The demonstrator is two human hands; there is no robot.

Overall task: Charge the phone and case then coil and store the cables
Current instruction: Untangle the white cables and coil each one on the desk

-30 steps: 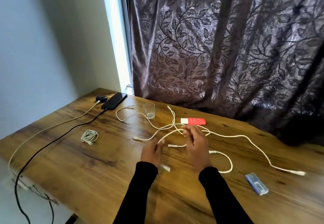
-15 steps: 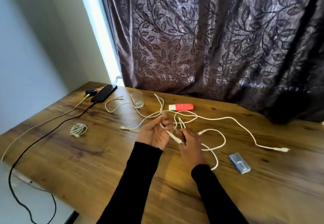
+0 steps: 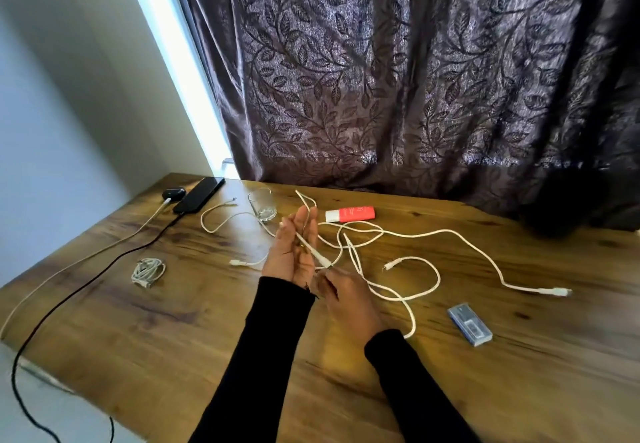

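My left hand (image 3: 291, 255) is raised palm-up over the middle of the wooden table (image 3: 173, 331), fingers straight, with a white cable (image 3: 313, 252) lying across the palm and running up behind the fingers. My right hand (image 3: 346, 298) sits just below it and pinches that cable's plug end. More loose white cable (image 3: 464, 243) sprawls to the right. At the far left corner the black phone (image 3: 199, 194) has a black cable in it, and the small dark case (image 3: 173, 193) has a white cable in it. A coiled white cable (image 3: 148, 272) lies at the left.
A clear glass (image 3: 263, 204) stands behind my left hand, and a red and white tube (image 3: 349, 214) lies to its right. A small blue box (image 3: 469, 324) rests at the right front. A dark patterned curtain (image 3: 381, 78) hangs behind the table.
My left hand has turned palm-up and straightened its fingers with the cable across it. My right hand has drawn the plug end down toward the left wrist.
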